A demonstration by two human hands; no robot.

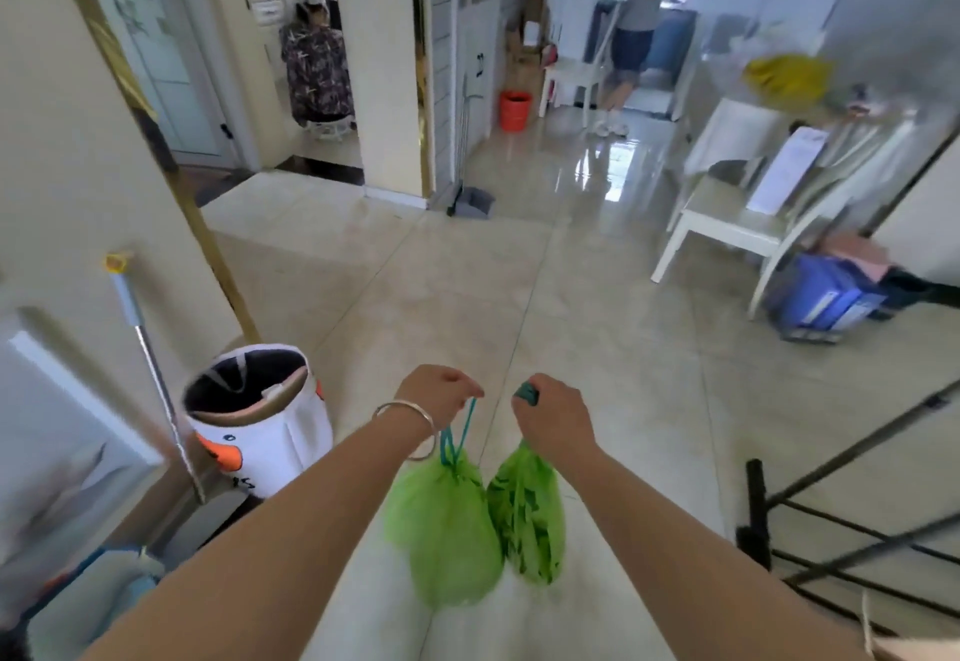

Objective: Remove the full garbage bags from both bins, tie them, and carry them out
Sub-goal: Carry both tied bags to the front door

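Observation:
Two green garbage bags hang in front of me over the tiled floor. My left hand point(439, 392), with a silver bangle on its wrist, grips the teal drawstring of the left bag point(447, 535). My right hand point(553, 413) is closed around the bunched teal top of the right bag point(530, 515). Both bags are drawn closed at the neck and touch each other side by side. A white fabric bin point(270, 444) with a duck print stands on the floor to my left, with a dark inside.
A mop handle point(156, 374) leans by the bin. A white chair point(737, 223) and blue box point(826, 296) stand at right, a black rack point(831, 530) at near right. A grey dustpan point(472, 203) and orange bucket point(515, 111) lie ahead. Two persons are farther back.

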